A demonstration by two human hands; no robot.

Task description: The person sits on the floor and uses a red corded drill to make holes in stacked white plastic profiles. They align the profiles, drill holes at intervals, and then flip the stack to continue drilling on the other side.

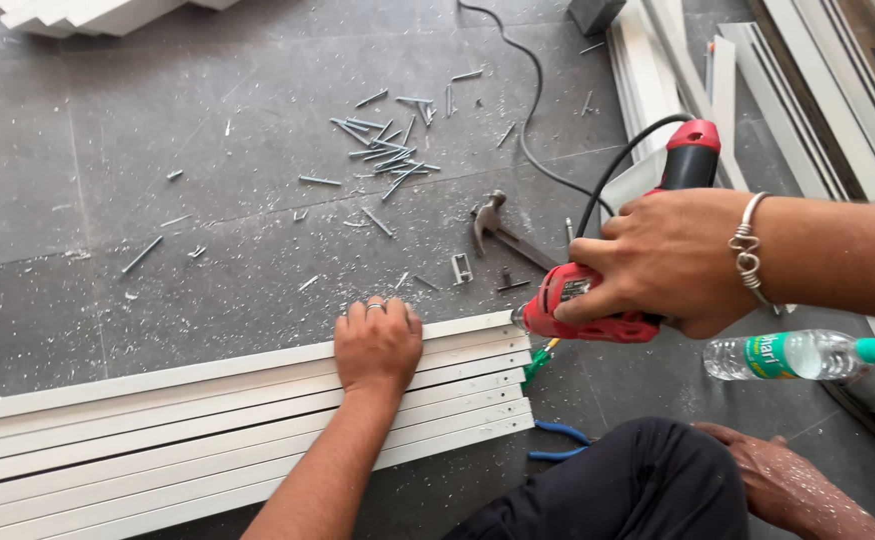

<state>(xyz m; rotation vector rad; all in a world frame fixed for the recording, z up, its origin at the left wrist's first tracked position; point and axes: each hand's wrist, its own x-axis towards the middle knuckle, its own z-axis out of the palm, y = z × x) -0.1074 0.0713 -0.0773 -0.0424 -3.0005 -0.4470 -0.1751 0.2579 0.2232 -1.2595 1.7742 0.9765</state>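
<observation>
Dark tiled floor point(157, 130); left hand point(377, 343) flat on white profile point(207, 420); right hand point(669, 262) gripping red drill point(597, 300)

site: workshop floor | scattered screws point(387, 150) | hammer point(502, 230) | white profiles point(207, 420)

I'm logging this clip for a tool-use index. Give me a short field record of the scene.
left hand: left hand pressed flat on white profile stack
right hand: right hand gripping red power drill at the stack's end
floor: loose screws, hammer, water bottle, blue-handled pliers
surface: dark tiled floor
</observation>
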